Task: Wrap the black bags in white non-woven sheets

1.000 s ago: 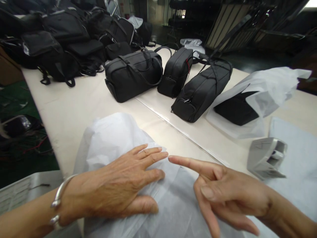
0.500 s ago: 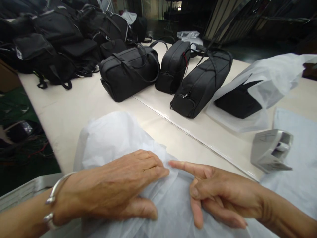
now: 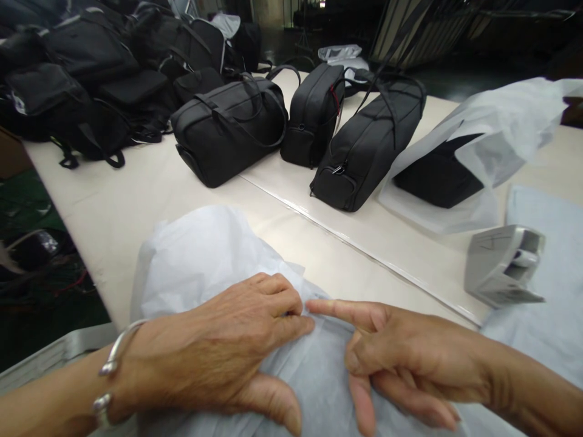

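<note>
A thin, whitish plastic bag (image 3: pixel 195 255) lies crumpled at the table's near edge, under both hands. Whether anything is inside it cannot be made out. My left hand (image 3: pixel 228 340), with a silver bangle at the wrist, rests palm down on the plastic, thumb spread away from slightly bent fingers. From the right comes my right hand (image 3: pixel 401 352), its index finger stretched toward the left fingertips. Its thumb lies against the curled middle finger, while the lower fingers are spread over the plastic. Nothing held shows in either hand.
Black duffel bags (image 3: pixel 232 130) stand across the table (image 3: pixel 113 212). Black backpacks (image 3: pixel 100 79) are heaped at the back left. Right of the duffels, translucent plastic (image 3: pixel 510 133) partly covers a black bag. A grey tape dispenser-like object (image 3: pixel 496 267) sits beside pale sheets (image 3: pixel 551 243).
My left thumb has spread lower and its fingers have bent slightly. My right hand has barely moved, its index finger still beside the left fingertips. The view has shifted slightly.
</note>
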Tool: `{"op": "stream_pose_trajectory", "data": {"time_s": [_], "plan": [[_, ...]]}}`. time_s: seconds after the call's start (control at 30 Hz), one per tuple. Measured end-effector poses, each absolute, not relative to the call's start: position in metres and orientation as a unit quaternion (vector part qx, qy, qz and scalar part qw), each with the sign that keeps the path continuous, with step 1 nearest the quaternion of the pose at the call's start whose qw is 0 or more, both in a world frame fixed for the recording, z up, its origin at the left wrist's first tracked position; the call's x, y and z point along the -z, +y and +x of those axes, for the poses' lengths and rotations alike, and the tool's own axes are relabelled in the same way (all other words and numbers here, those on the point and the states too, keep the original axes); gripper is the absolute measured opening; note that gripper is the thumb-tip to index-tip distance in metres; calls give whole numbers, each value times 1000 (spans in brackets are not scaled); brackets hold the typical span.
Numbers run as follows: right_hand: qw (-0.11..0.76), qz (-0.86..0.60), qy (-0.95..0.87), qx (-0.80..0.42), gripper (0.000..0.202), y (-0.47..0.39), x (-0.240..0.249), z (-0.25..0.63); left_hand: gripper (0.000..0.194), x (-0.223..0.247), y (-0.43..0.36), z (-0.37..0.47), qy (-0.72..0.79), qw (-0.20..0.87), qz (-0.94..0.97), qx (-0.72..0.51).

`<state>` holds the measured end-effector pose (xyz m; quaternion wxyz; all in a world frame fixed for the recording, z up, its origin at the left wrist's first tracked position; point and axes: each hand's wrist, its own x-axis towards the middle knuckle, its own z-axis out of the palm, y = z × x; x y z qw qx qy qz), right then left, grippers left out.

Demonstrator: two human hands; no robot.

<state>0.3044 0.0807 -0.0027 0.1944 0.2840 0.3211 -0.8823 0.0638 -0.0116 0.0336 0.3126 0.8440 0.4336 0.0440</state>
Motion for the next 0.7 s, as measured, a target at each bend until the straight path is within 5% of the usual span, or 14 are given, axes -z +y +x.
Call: {"op": "stream_pose_trajectory", "data": {"time_s": [0.5, 0.7], "plan": [[215, 337, 494, 772, 81, 94, -6, 302, 56, -30, -12, 63, 429, 330, 839, -53], [78, 277, 746, 600, 51, 93, 6, 299, 44, -36, -11, 60, 406, 249, 877, -66]]}}
